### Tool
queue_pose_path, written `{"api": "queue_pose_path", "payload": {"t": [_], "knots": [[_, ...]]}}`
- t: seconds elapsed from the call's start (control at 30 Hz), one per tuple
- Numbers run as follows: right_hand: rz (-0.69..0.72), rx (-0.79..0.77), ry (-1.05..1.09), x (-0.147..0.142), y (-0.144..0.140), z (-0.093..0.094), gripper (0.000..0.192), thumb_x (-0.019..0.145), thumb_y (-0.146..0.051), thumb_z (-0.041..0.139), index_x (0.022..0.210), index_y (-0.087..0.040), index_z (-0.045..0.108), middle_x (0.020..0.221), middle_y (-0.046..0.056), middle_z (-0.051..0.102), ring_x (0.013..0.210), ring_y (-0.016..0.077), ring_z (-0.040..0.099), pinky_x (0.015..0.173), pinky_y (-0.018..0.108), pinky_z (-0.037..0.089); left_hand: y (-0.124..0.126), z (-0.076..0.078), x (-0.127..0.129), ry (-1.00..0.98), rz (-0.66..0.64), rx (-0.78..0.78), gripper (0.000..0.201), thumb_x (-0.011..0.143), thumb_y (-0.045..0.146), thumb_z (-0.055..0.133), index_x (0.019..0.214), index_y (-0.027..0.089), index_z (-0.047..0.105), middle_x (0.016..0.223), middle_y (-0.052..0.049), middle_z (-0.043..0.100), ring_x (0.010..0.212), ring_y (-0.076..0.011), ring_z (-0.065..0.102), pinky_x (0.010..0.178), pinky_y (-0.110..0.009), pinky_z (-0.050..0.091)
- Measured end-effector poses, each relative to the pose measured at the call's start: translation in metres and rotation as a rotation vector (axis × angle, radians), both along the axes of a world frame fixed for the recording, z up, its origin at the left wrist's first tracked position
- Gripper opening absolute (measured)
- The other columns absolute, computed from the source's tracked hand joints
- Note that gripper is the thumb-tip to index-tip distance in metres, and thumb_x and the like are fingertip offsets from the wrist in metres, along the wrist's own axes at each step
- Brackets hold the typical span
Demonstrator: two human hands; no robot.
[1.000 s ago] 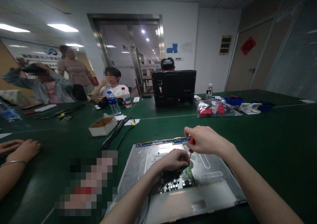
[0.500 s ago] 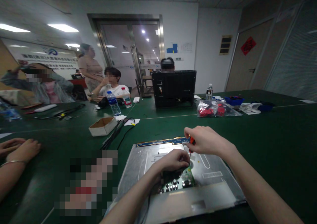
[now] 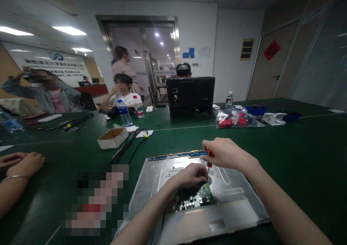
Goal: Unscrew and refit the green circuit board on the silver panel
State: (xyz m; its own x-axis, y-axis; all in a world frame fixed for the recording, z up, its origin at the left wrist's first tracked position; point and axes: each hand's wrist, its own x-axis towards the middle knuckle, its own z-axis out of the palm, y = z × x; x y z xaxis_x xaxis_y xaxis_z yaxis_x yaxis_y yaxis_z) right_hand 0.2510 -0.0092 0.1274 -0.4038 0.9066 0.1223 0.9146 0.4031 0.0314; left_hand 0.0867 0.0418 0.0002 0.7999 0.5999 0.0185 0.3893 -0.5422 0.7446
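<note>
The right hand (image 3: 226,154) was closed around the red handle of a screwdriver (image 3: 209,157), which was held nearly upright with its thin shaft pointed down at the green circuit board (image 3: 199,198). The left hand (image 3: 191,175) was curled with its fingertips pressed on the far edge of that board, just beside the screwdriver tip. The board was seated on the silver metal back of a display panel (image 3: 233,205), which was laid flat on the green table (image 3: 298,154) directly in front of the person. A narrow blue strip board (image 3: 176,155) was seen along the panel's far edge. To the left, a small cardboard box (image 3: 112,137) and black cables (image 3: 127,144) were placed well apart from the panel, and another person's hands (image 3: 20,162) were rested on the table edge. Farther off, a black monitor casing (image 3: 190,97) was stood upright, with water bottles (image 3: 124,112) and a bag of red parts (image 3: 233,118) near it.
</note>
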Motion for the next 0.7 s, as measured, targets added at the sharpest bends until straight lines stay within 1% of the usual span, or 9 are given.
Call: {"api": "queue_pose_path", "payload": {"t": [0.2,0.47,0.53,0.6,0.7], "knots": [[-0.016,-0.014,0.003,-0.0006,-0.0012,0.0010,0.022,0.082,-0.042,0.056,0.093,-0.023,0.060,0.080,0.004,0.066,0.070,0.0199,0.060,0.053,0.026,0.031,-0.0013,0.0016,0.0000,-0.011,0.006,0.002,0.004,0.074,0.010,0.060,0.076,0.013,0.060,0.068,0.002,0.058,0.063,-0.0119,0.051,0.058,-0.020,0.037],[-0.007,-0.022,0.015,0.0003,-0.0009,0.0005,0.026,0.079,-0.046,0.057,0.091,-0.023,0.059,0.079,0.004,0.066,0.070,0.0206,0.060,0.052,0.027,0.027,0.0003,0.0011,0.0001,0.031,-0.001,0.001,0.005,0.075,0.011,0.060,0.078,0.014,0.061,0.074,0.002,0.060,0.067,-0.0128,0.052,0.061,-0.020,0.039],[0.018,-0.039,0.030,0.0017,-0.0016,0.0006,0.025,0.077,-0.043,0.059,0.092,-0.023,0.058,0.082,0.004,0.067,0.072,0.0207,0.060,0.053,0.026,0.028,0.0008,0.0005,0.0003,0.028,-0.010,-0.005,0.006,0.075,0.009,0.059,0.077,0.014,0.061,0.076,0.001,0.060,0.069,-0.0130,0.053,0.063,-0.020,0.040],[0.041,-0.058,0.045,0.0024,-0.0017,0.0000,0.025,0.074,-0.037,0.062,0.095,-0.024,0.057,0.086,0.003,0.067,0.075,0.0204,0.060,0.054,0.026,0.029,0.0008,0.0002,0.0002,0.019,-0.012,-0.004,0.006,0.074,0.009,0.059,0.076,0.014,0.061,0.075,0.002,0.060,0.069,-0.0131,0.053,0.063,-0.020,0.040],[0.034,-0.056,0.052,0.0005,0.0003,-0.0019,0.023,0.075,-0.033,0.061,0.096,-0.025,0.056,0.087,0.003,0.067,0.076,0.0199,0.060,0.055,0.025,0.029,0.0002,0.0004,-0.0003,0.003,-0.005,0.003,0.006,0.074,0.009,0.059,0.076,0.014,0.061,0.072,0.002,0.059,0.067,-0.0129,0.053,0.063,-0.020,0.040]]}}
